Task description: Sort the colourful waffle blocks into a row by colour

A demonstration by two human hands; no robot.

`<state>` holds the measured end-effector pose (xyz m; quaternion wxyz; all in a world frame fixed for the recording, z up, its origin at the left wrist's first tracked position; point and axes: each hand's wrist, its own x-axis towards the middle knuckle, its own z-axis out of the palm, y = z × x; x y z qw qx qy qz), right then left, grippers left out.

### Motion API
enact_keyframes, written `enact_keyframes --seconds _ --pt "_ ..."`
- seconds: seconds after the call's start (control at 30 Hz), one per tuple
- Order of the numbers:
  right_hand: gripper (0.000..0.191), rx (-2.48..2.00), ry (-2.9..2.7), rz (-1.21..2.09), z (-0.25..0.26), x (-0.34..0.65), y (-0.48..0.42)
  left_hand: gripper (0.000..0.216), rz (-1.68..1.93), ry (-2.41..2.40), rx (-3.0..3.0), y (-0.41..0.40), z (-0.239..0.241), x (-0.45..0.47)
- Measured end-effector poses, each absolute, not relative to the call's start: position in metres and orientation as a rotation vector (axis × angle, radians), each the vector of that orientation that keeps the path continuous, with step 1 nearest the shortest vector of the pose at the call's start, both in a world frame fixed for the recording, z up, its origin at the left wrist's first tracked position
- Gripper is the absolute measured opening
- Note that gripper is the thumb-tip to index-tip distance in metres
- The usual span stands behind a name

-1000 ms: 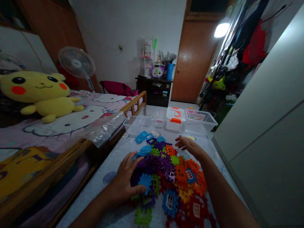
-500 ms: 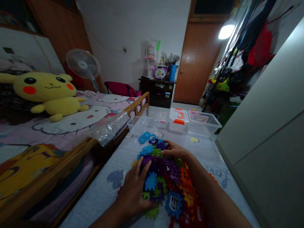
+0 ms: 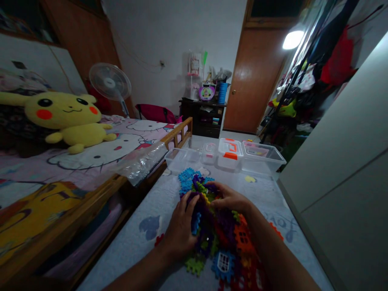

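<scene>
A heap of plastic interlocking building blocks with notched edges lies on the pale bedspread in front of me. My left hand (image 3: 182, 224) curls over the near left side of the heap, its fingers closed round purple blocks (image 3: 207, 236) beside a blue one (image 3: 196, 223). Across from it, my right hand (image 3: 232, 198) grips purple and green blocks (image 3: 200, 186) at the far side, and its palm hides part of them. Light-blue blocks (image 3: 186, 178) lie beyond my fingers. Orange blocks (image 3: 243, 236) are under my right forearm, and a blue window block (image 3: 223, 263) sits nearer me.
Clear plastic boxes (image 3: 263, 163) stand in a row at the far end, one with an orange-latched lid (image 3: 230, 151). To the left, a wooden rail (image 3: 100, 198) borders a bed holding a yellow plush toy (image 3: 79, 133). A pale cabinet (image 3: 342, 161) rises on the right.
Both hands have closed in on the heap and shifted slightly right. The purple and green blocks between them have tilted up and turned. The view has swung slightly left.
</scene>
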<state>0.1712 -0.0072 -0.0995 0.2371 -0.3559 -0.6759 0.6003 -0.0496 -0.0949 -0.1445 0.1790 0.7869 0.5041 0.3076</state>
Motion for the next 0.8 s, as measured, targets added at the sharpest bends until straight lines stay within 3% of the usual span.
enact_keyframes --seconds 0.23,0.37,0.5,0.6,0.8 --pt "0.063 -0.958 -2.069 1.336 -0.082 0.158 -0.022 0.082 0.979 1.3 2.173 -0.089 -0.128 -0.057" --pt "0.048 -0.948 -2.226 1.143 -0.073 0.164 -0.029 0.062 0.944 1.305 2.085 -0.081 -0.121 -0.074" --pt "0.027 -0.951 -2.247 1.242 -0.066 0.177 -0.023 0.046 0.826 1.286 2.023 -0.068 -0.121 -0.097" --pt "0.029 -1.075 -2.124 1.324 -0.067 0.181 -0.005 0.045 0.802 1.327 1.995 -0.059 -0.123 -0.111" --pt "0.034 -1.446 -2.116 1.124 -0.092 0.156 0.054 0.051 0.784 1.596 1.991 -0.039 -0.131 -0.121"
